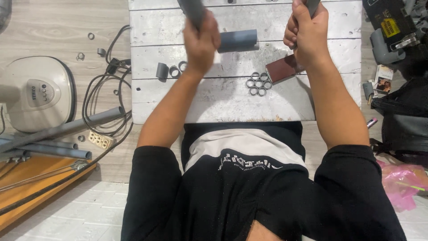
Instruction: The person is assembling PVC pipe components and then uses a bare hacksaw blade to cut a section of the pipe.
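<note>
My left hand (200, 42) is closed around a dark grey pipe piece (192, 10) that rises out of the top of the view. My right hand (307, 35) grips a grey tool handle (312, 5), its far end cut off by the frame's top. Both hands hover over a whitewashed plank table (214, 100). A short grey pipe section (238, 40) lies between the hands. Below it sits a cluster of several cut grey rings (258, 83) beside a dark red sanding block (284, 68).
More pipe offcuts (169, 70) lie on the table's left part. On the floor at left are a white fan base (38, 93), black cables (104, 96), long grey pipes (58, 134) and a power strip (100, 140). Bags and tools (397, 40) crowd the right; a pink bag (403, 183).
</note>
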